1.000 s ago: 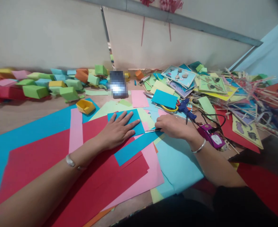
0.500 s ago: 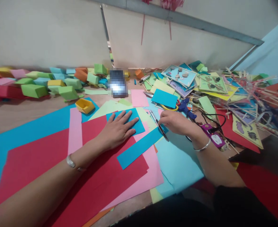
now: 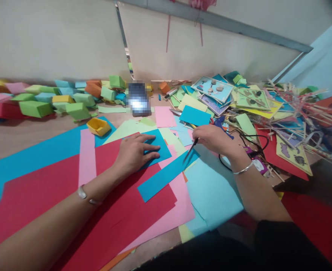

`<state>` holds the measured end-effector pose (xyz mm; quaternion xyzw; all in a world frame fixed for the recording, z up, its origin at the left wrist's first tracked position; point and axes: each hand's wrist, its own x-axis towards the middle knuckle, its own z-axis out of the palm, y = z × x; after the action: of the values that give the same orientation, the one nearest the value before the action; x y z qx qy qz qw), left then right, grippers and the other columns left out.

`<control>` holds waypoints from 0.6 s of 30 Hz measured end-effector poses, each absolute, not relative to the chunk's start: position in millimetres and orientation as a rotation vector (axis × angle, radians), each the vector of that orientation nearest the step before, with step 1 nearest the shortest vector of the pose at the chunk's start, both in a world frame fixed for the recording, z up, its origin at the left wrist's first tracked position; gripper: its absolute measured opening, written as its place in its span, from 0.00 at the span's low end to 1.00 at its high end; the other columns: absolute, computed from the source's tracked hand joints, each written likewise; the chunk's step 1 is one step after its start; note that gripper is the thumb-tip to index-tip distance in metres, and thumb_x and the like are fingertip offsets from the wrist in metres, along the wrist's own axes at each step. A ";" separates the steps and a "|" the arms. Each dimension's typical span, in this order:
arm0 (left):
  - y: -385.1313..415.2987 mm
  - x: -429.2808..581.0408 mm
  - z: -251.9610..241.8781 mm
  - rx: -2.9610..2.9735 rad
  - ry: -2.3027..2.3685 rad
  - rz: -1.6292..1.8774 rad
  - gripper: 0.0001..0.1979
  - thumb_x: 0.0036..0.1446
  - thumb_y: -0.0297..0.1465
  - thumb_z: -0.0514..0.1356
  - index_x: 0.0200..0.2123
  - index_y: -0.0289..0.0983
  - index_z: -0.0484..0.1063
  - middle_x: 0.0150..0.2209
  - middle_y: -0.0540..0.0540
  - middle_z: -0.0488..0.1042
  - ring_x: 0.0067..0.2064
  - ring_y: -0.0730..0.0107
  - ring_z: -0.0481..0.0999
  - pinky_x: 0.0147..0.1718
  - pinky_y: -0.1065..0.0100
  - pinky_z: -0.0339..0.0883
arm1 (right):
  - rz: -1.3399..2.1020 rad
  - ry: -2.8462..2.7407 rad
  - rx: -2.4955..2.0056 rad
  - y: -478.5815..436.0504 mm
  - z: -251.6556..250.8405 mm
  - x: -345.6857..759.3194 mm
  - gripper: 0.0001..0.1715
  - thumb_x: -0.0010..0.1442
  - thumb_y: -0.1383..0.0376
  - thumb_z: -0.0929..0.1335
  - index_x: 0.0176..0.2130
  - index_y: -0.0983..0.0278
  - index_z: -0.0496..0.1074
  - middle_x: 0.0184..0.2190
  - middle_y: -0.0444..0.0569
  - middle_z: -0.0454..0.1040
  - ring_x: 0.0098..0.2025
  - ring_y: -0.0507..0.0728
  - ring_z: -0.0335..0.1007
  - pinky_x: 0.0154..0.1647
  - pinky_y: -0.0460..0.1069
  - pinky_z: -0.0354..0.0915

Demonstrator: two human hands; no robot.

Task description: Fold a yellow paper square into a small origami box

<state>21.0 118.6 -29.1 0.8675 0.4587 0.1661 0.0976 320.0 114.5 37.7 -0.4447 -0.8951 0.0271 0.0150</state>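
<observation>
My left hand (image 3: 134, 152) lies with its fingers apart on a small blue paper piece (image 3: 162, 146), pressing it over the red sheet (image 3: 143, 210). My right hand (image 3: 215, 139) pinches a slim, pen-like tool (image 3: 190, 150), dark near the fingers and silver toward its tip; blur hides its exact kind. The tool slants down to the left, over a long blue paper strip (image 3: 162, 178). I cannot tell whether its tip touches the strip. Under the strip are the red sheet, a pink sheet (image 3: 179, 214) and light blue paper (image 3: 216, 195).
A yellow folded paper box (image 3: 98, 127) stands on blue paper behind my left hand. Many coloured paper boxes (image 3: 35, 108) line the wall. A phone-like device (image 3: 139, 98) stands at the back. Scissors, a blue glue gun (image 3: 220, 122), cables, cards (image 3: 212, 89) and sticks crowd the right.
The tool in my right hand has swung round, so its tip now points down to the left over the strip. My left hand has shifted slightly left, its fingers less spread.
</observation>
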 end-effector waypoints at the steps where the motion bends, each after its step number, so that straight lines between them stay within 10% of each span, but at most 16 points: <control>1: 119.2 21.4 -29.9 2.529 1.361 0.545 0.11 0.61 0.42 0.62 0.38 0.49 0.84 0.56 0.48 0.78 0.56 0.53 0.76 0.58 0.49 0.64 | 0.145 -2.754 -1.439 112.4 41.7 321.5 0.08 0.62 0.74 0.66 0.36 0.65 0.74 0.38 0.51 0.78 0.41 0.57 0.70 0.36 0.48 0.55; 11: 111.9 29.5 -23.9 2.290 1.288 0.823 0.13 0.58 0.38 0.60 0.24 0.43 0.79 0.38 0.47 0.84 0.42 0.58 0.81 0.48 0.54 0.71 | 0.398 -2.804 -1.633 102.6 55.6 314.3 0.04 0.63 0.71 0.67 0.39 0.65 0.73 0.38 0.51 0.76 0.38 0.56 0.68 0.33 0.47 0.52; 18: 114.8 27.0 -24.1 2.227 1.424 0.783 0.11 0.60 0.37 0.56 0.35 0.41 0.77 0.45 0.43 0.82 0.48 0.55 0.78 0.50 0.53 0.70 | 0.667 -2.937 -1.508 99.8 58.7 322.8 0.04 0.58 0.73 0.70 0.35 0.65 0.75 0.31 0.46 0.75 0.31 0.53 0.65 0.31 0.46 0.52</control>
<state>27.0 114.8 -24.1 0.7929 0.5070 0.2788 0.1911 322.8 99.8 58.7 -0.4450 -0.8663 0.1966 -0.1130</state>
